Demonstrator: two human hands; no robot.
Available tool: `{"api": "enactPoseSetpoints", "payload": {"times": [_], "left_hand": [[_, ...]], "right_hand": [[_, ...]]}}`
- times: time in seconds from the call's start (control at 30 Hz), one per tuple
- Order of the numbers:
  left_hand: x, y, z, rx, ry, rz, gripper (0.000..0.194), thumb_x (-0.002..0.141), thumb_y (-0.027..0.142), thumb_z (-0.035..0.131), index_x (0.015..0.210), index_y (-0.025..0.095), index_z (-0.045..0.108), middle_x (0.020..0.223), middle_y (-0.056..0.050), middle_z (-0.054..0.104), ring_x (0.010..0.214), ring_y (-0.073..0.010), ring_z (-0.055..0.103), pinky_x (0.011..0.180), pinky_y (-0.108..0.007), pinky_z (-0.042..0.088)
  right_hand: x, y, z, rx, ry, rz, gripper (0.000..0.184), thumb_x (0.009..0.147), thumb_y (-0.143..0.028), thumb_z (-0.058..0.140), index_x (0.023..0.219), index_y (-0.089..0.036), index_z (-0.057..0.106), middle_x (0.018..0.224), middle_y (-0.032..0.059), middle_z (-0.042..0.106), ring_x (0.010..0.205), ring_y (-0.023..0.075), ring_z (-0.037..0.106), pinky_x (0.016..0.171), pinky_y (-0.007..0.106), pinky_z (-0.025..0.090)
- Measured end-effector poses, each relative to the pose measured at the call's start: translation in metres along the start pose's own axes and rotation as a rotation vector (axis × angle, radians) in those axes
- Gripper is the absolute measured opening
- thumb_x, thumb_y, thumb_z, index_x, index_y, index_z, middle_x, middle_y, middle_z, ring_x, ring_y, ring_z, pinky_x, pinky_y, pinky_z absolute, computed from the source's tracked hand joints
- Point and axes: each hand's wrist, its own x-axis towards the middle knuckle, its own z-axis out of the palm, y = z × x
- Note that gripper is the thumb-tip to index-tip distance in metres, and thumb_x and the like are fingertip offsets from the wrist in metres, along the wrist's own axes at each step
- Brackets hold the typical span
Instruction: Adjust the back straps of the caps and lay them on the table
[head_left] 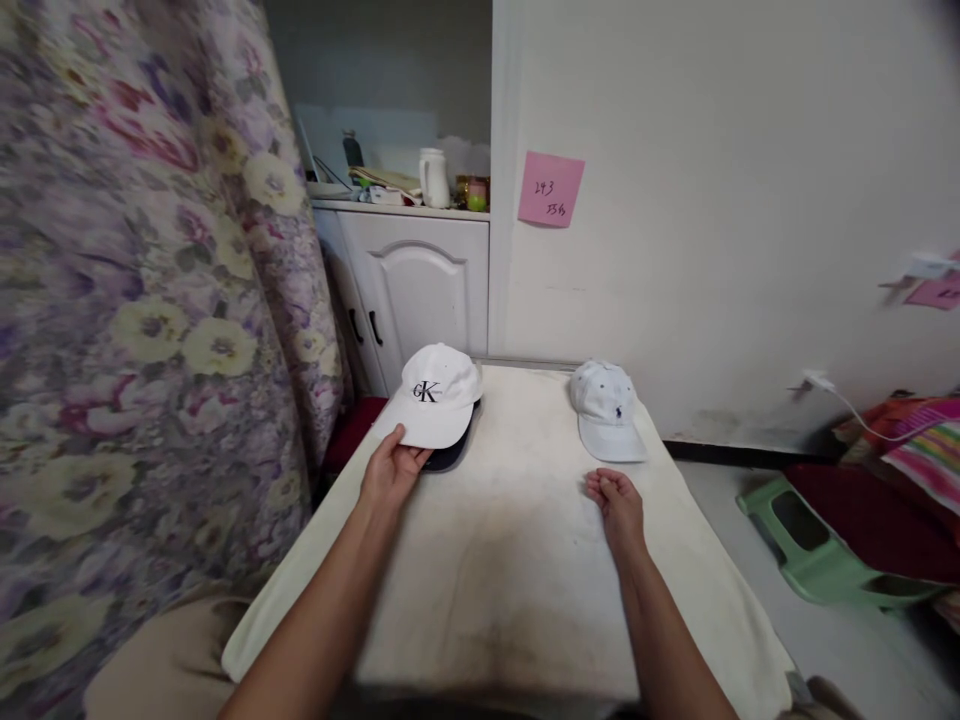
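A white cap with a black CK logo sits at the far left of a small table under a white cloth. It lies on top of a dark cap, of which only the edge shows. My left hand grips the white cap's brim, thumb on top. A second white cap with a small dark emblem lies at the far right. My right hand rests on the cloth just in front of that cap's brim, fingers curled in, holding nothing.
A floral curtain hangs close on the left. A white cabinet with a jug and clutter stands behind. A pink note is stuck on the wall. A green stool and bedding lie on the floor at right.
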Motion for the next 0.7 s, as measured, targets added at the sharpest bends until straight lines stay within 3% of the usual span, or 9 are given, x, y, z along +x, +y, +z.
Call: {"api": "enactPoseSetpoints", "payload": {"times": [0.23,0.37,0.5,0.6,0.7], "left_hand": [[0.025,0.02,0.049,-0.067,-0.086,0.114,0.046,0.085,0.001,0.052,0.125,0.022,0.06,0.119,-0.006,0.072,0.115,-0.0227,0.064,0.092,-0.039,0.057],[0.015,0.015,0.084,-0.087,-0.196,0.158,0.05,0.083,0.0,0.054,0.127,0.024,0.058,0.125,-0.005,0.069,0.125,-0.0252,0.056,0.096,-0.042,0.055],[-0.042,-0.038,0.099,-0.042,-0.222,0.031,0.043,0.084,0.011,0.06,0.125,0.023,0.06,0.125,-0.005,0.069,0.13,-0.0291,0.052,0.101,-0.045,0.052],[-0.106,-0.099,0.087,-0.022,-0.205,-0.149,0.044,0.084,0.023,0.063,0.128,0.027,0.059,0.127,-0.004,0.068,0.13,-0.031,0.052,0.106,-0.05,0.047],[-0.158,-0.15,0.066,-0.061,-0.186,-0.375,0.045,0.082,0.022,0.068,0.125,0.031,0.062,0.126,-0.003,0.069,0.126,-0.0296,0.057,0.108,-0.049,0.045]], "right_hand": [[0.0,0.0,0.004,0.021,-0.003,0.013,0.029,0.06,-0.03,0.083,0.08,-0.017,0.066,0.073,0.002,0.073,0.064,0.0142,0.068,0.06,0.026,0.059],[-0.002,-0.005,0.007,0.029,-0.031,0.031,0.033,0.059,-0.034,0.086,0.081,-0.018,0.067,0.073,0.0014,0.073,0.062,0.0138,0.067,0.06,0.026,0.058],[-0.013,-0.016,0.016,0.044,-0.156,0.08,0.04,0.063,-0.041,0.085,0.09,-0.017,0.07,0.087,0.0072,0.076,0.074,0.019,0.071,0.072,0.034,0.06],[-0.024,-0.026,0.023,0.097,-0.305,0.146,0.051,0.069,-0.056,0.077,0.102,-0.017,0.071,0.105,0.0135,0.075,0.098,0.0281,0.07,0.087,0.046,0.056],[-0.031,-0.038,0.026,0.205,-0.41,0.292,0.058,0.076,-0.066,0.065,0.108,-0.018,0.071,0.111,0.0131,0.074,0.115,0.0322,0.063,0.094,0.051,0.051]]}}
